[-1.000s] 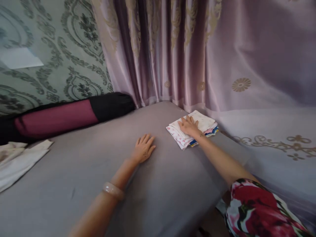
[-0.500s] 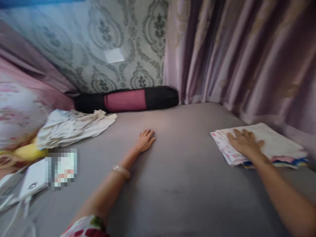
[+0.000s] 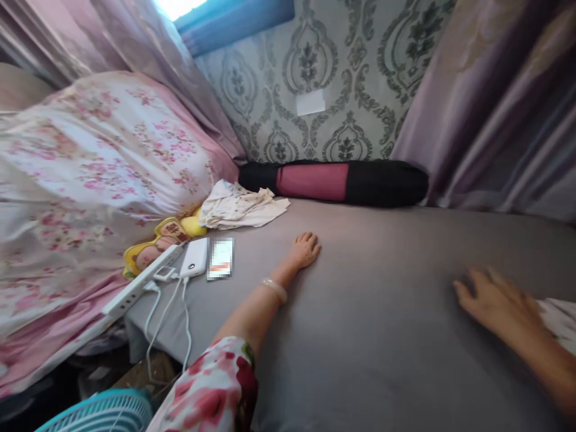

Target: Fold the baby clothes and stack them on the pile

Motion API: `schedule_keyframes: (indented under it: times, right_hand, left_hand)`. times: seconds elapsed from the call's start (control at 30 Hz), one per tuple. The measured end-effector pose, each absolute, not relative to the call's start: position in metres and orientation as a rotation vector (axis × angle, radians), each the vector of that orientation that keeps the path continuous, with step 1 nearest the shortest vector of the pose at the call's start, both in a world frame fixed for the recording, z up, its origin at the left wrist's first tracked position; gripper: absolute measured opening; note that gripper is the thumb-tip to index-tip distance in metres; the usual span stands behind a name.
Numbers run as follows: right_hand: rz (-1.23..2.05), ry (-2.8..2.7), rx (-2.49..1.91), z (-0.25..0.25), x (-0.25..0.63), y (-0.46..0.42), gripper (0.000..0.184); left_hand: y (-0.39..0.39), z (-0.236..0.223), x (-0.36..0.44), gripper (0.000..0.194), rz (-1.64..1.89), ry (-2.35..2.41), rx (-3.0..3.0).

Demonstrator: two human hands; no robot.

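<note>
My left hand [image 3: 306,249] lies flat on the grey sheet [image 3: 360,336], fingers spread and nothing in them; a pale bangle [image 3: 274,290] circles that wrist. Over to the right, my right hand [image 3: 492,300] is smeared by motion, its fingers stretched out over the sheet with nothing in them. Just beside that hand, at the right edge, part of the folded cloth stack [image 3: 561,317] shows; the rest is cut off or behind the hand. A crumpled white cloth [image 3: 240,207] lies beyond my left hand, to its left.
A black and pink roll bag [image 3: 312,182] lies along the wall. On the left are a white power bank [image 3: 194,258], a power strip [image 3: 139,282] with cables, a yellow plush toy [image 3: 148,252] and a floral cover [image 3: 108,156]. A turquoise basket-like thing [image 3: 103,411] stands below.
The view has swung left. My right hand has come off the top of the folded cloth stack and is now left of it. My left hand still rests on the sheet.
</note>
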State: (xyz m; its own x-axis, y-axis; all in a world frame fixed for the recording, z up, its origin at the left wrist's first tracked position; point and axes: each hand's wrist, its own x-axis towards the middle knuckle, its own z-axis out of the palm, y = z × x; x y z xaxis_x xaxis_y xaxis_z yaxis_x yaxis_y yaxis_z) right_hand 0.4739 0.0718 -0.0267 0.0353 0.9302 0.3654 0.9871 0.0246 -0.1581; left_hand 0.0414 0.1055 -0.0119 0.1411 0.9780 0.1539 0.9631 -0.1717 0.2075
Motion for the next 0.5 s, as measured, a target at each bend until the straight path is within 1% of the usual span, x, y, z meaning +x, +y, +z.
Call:
schedule_keyframes:
  times: [0.1,0.17,0.23,0.3,0.4,0.5]
  right_hand:
    - [-0.162,-2.117,-1.869,-0.037,0.396,0.087,0.062]
    - [-0.144,-2.230,-1.757,-0.039,0.351,0.093,0.055]
    - [-0.094,-2.320,-1.674,-0.036,0.316,0.096,0.052]
    - [-0.034,-2.343,-1.663,-0.032,0.291,0.098,0.050]
    - [-0.025,-2.383,-1.647,-0.031,0.271,0.098,0.049]
    - [-0.106,-2.370,-1.649,-0.035,0.265,0.095,0.051]
  left_hand:
    - [0.114,-0.013,0.036,0.042,0.483,1.894,2.258]
    - [0.123,-0.011,0.026,0.036,0.648,1.769,2.034]
    - [0.129,-0.007,0.010,0.029,0.916,1.707,1.681]
    - [0.133,-0.002,-0.011,0.025,1.163,1.751,1.392]
    - [0.132,0.004,-0.053,0.021,1.333,1.854,1.231]
    - [0.129,0.011,-0.099,0.011,1.495,1.957,1.046]
